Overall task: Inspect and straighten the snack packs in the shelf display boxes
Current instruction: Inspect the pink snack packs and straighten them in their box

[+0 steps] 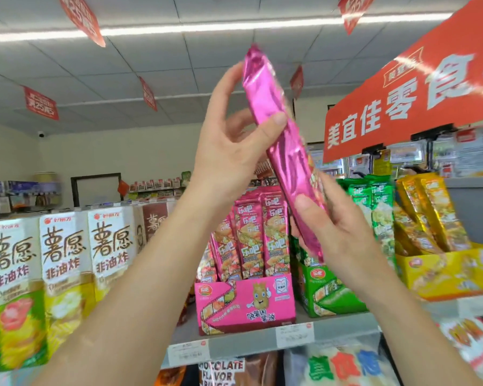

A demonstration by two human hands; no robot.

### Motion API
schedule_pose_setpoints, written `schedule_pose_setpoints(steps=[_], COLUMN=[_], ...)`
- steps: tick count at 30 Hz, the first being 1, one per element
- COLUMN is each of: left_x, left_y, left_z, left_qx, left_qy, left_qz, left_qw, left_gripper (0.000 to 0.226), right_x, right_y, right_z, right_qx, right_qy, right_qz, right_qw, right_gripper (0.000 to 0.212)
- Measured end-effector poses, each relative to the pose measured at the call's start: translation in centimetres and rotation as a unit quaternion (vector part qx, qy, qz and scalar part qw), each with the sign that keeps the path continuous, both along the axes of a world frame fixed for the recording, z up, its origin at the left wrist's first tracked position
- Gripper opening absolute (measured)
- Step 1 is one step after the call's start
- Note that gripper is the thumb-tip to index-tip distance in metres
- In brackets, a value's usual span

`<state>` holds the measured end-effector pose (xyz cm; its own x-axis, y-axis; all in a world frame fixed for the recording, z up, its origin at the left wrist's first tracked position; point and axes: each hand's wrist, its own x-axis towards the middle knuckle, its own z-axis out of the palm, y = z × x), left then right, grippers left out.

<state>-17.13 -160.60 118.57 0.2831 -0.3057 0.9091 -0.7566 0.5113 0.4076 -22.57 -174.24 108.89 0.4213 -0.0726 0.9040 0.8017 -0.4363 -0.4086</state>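
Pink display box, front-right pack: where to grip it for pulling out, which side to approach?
Pinch the top half of the front-right pink pack, from above and in front. It stands upright, foot behind the front wall of the pink display box, neighbours close beside it; only the top is free. Left hand and right hand both hold a raised pink pack.

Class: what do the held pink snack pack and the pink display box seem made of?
The long pink snack pack: likely metallised plastic film; glossy, crinkled, bright glints. The pink display box: seemingly printed cardboard; stiff flat panels, creased corners.
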Motion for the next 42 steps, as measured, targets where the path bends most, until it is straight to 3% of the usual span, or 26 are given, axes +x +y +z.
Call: schedule_pose_setpoints(steps=[4,8,10,13,16,20,23,30,37,39,42], left_x=[-0.9,-2.3,-3.1,-4.2,-5.0,-6.2,-6.6,-7.1,-8.4,-8.6,-8.8], left_y=[-1.9,-3.4,-3.9,-4.3,-4.3,-4.4,-4.5,-5.0,-6.1,-6.2,-6.1], left_z=[-1.3,-3.1,-3.9,-4.9,-5.7,-6.3,-6.6,-8.0,-10.1,-10.5,-10.8], left_qx=[-0.038,-0.074,-0.08,-0.095,-0.089,-0.093,-0.104,-0.065,-0.031,-0.053,-0.083], left_qy=[0.067,0.155,0.175,0.211,0.231,0.278,0.31,0.291,0.224,0.249,0.285], left_qz=[0.006,0.02,0.028,0.024,-0.004,-0.072,-0.097,-0.082,0.0,-0.015,-0.045], left_qw=[0.997,0.985,0.981,0.973,0.969,0.953,0.94,0.951,0.974,0.967,0.954], left_gripper=[0.042,0.025,0.019,0.023,0.025,0.028,0.032,0.038,0.024,0.026,0.014], right_x=[-1.6,-3.2,-4.0,-5.3,-6.2,-8.1,-9.3,-11.0,-11.5,-11.4,-11.5], right_y=[-0.8,-1.4,-1.6,-1.8,-2.3,-2.9,-3.1,-2.9,-2.4,-2.6,-2.7], right_z=[-3.0,-5.0,-5.9,-6.9,-7.8,-8.6,-9.3,-10.2,-11.0,-11.4,-11.6], right_qx=[0.022,0.049,0.046,0.048,0.065,0.107,0.175,0.206,0.102,0.093,0.153], right_qy=[0.038,0.066,0.072,0.088,0.127,0.233,0.247,0.22,0.138,0.119,0.136], right_qz=[0.043,0.049,0.052,0.042,0.065,0.256,0.346,0.25,0.038,0.031,0.118], right_qw=[0.998,0.995,0.995,0.994,0.988,0.932,0.888,0.92,0.984,0.988,0.972], right_gripper=[0.025,0.037,0.031,0.024,0.038,0.064,0.061,0.044,0.04,0.043,0.039])
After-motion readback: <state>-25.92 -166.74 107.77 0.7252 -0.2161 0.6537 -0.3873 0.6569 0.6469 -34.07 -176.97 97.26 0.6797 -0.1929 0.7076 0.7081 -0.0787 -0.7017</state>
